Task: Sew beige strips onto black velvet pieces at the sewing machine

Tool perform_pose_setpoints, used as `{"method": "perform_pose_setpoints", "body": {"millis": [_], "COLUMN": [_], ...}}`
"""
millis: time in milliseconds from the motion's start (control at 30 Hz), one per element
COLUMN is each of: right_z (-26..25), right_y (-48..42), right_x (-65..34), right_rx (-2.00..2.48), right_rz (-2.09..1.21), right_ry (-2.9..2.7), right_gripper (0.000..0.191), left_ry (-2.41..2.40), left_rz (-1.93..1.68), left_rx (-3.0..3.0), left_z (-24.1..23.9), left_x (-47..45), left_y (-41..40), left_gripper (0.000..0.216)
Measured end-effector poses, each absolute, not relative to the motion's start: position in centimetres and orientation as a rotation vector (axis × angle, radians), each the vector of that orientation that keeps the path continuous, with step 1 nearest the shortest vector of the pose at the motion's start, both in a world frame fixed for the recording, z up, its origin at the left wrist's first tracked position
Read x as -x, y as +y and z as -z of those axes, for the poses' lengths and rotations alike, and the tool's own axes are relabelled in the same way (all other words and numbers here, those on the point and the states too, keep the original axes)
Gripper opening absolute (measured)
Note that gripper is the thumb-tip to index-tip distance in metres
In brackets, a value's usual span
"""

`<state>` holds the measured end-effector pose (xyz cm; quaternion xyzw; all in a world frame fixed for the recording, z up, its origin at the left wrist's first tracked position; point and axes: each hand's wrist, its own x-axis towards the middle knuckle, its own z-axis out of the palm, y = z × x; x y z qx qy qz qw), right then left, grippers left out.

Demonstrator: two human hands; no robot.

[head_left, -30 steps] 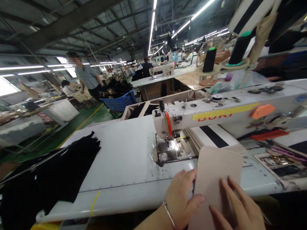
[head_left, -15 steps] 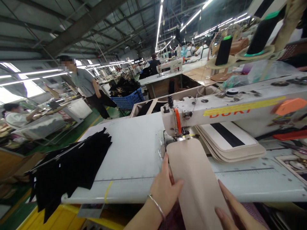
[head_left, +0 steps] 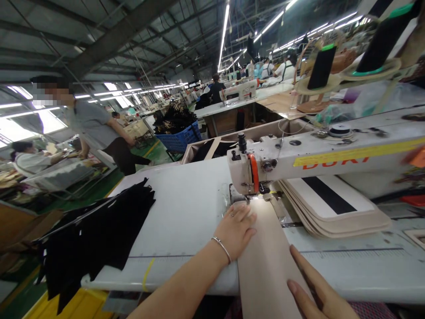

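Observation:
A long beige panel, which looks like leather or fabric, runs from under the sewing machine's needle area down past the table's front edge. Flat on its far left end lies my left hand, fingers stretched out close to the presser foot, a bracelet on the wrist. My right hand grips the panel's right edge lower down, thumb on top and index finger along the side; its other fingers are hidden. The panel's near end runs out of the picture.
Right of the needle lies a stack of beige panels, the top one white with a black stripe. Black cut pieces hang over the table's left edge. Thread cones stand behind the machine. A person walks at the left, near a blue crate.
The panel's far end has moved under the needle area. My left hand has shifted forward from the panel's left edge onto its top. The person at the left has come closer.

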<state>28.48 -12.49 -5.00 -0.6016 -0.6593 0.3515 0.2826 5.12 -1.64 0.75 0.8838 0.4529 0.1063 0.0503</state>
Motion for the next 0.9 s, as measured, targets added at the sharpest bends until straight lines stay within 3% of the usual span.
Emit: {"method": "perform_pose_setpoints", "body": {"millis": [400,900], "right_z": [4.4,4.9], "right_y": [-11.0,-10.5], "right_x": [-28.0,-27.9], "right_rx": [1.650,1.669], "right_rz": [-1.034,-0.874], "right_ry": [-1.628,-1.715], "right_gripper": [0.080,0.072], "left_ry": [1.427,1.413], "left_rz": [-0.382,-0.440], "left_rx": [-2.666,-2.658], "left_z": [-0.1,0.4], "left_x": [-5.2,-5.1], "left_y": [-0.9,-0.3], "left_gripper": [0.041,0.039]}}
